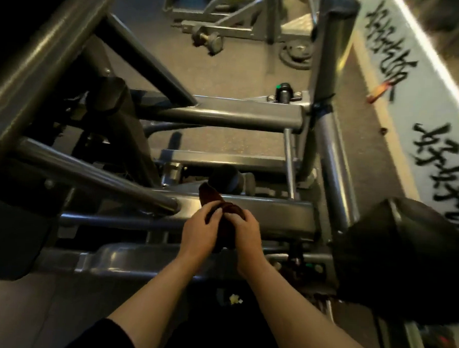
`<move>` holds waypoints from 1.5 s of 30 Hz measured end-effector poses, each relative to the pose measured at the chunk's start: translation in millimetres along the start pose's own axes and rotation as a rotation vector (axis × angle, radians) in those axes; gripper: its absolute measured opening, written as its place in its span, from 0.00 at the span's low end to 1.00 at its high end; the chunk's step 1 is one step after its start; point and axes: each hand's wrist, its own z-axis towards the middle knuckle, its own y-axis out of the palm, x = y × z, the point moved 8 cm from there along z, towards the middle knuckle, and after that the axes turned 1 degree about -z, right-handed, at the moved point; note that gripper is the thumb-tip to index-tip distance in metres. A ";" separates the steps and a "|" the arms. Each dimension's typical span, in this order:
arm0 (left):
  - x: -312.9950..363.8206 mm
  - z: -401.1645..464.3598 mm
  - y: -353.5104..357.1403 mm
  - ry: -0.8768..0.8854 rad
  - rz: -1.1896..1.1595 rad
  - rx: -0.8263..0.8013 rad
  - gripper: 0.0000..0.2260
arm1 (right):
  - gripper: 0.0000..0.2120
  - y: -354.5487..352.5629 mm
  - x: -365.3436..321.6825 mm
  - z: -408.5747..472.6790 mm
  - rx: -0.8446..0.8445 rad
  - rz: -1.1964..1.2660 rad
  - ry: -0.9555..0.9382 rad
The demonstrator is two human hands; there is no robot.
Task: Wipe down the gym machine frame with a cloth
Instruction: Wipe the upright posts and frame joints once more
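A dark brown cloth is bunched between both hands above the grey steel frame of the gym machine. My left hand grips the cloth from the left, fingers curled round it. From the right, my right hand holds the same cloth. One end of the cloth sticks up past my fingers toward a black roller pad. The other end hangs down between my wrists. The hands hover just above a horizontal frame beam.
Grey tubes cross the view: a slanted bar at left, a cross beam further off, an upright post at right. A black pad sits at right. A white wall with black lettering runs along the right.
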 end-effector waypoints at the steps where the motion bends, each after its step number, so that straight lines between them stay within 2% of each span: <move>1: 2.7 -6.6 13.7 0.012 -0.016 -0.063 0.12 | 0.09 -14.1 0.7 -11.3 0.043 0.082 0.007; 3: 6.9 -18.9 37.1 0.051 -0.044 -0.145 0.12 | 0.11 -37.9 1.4 -31.0 0.116 0.164 -0.002; 6: 7.6 -40.4 65.2 0.022 -0.120 -0.256 0.10 | 0.05 -71.9 2.7 -55.6 0.295 -0.014 -0.059; 8: 10.9 -57.0 83.7 -0.037 -0.199 -0.358 0.11 | 0.06 -91.5 4.6 -70.2 0.359 -0.045 -0.068; 12: 16.1 -74.0 109.6 -0.084 -0.239 -0.479 0.13 | 0.10 -107.5 11.4 -81.7 0.246 0.206 -0.002; 15: 10.4 -68.8 120.5 -0.066 -0.143 -0.487 0.16 | 0.13 -123.6 19.9 -78.9 0.285 0.128 -0.027; 18: -2.5 -70.7 142.0 -0.112 -0.093 -0.543 0.17 | 0.16 -159.6 35.6 -80.6 0.526 -0.023 -0.077; 21: -21.3 -68.9 157.0 -0.162 -0.093 -0.462 0.16 | 0.16 -197.2 46.4 -90.1 0.881 -0.234 -0.166; 23: -37.8 -67.5 163.0 -0.227 -0.063 -0.436 0.18 | 0.17 -201.6 57.5 -83.6 0.965 -0.323 -0.212; 25: -53.6 -66.0 169.3 -0.260 -0.031 -0.470 0.18 | 0.18 -201.2 70.9 -63.9 0.942 -0.358 -0.200; 31: -79.3 -54.1 183.7 -0.330 -0.007 -0.549 0.21 | 0.21 -200.4 74.0 18.7 0.611 -0.449 -0.105; 35: -83.2 -48.8 195.4 -0.347 -0.022 -0.546 0.25 | 0.21 -207.8 75.3 35.4 0.499 -0.466 -0.034; 38: -83.0 -52.6 200.4 -0.333 -0.095 -0.546 0.24 | 0.19 -206.3 77.9 23.4 0.522 -0.357 -0.060; 40: -85.7 -53.4 200.0 -0.340 -0.092 -0.550 0.26 | 0.19 -206.8 77.5 10.3 0.605 -0.334 -0.131; 43: -88.6 -52.4 199.0 -0.339 -0.082 -0.569 0.28 | 0.24 -213.5 87.2 -12.8 0.758 -0.488 -0.177; 45: -86.6 -51.7 197.7 -0.314 -0.082 -0.587 0.28 | 0.26 -206.0 94.9 -24.4 0.765 -0.600 -0.208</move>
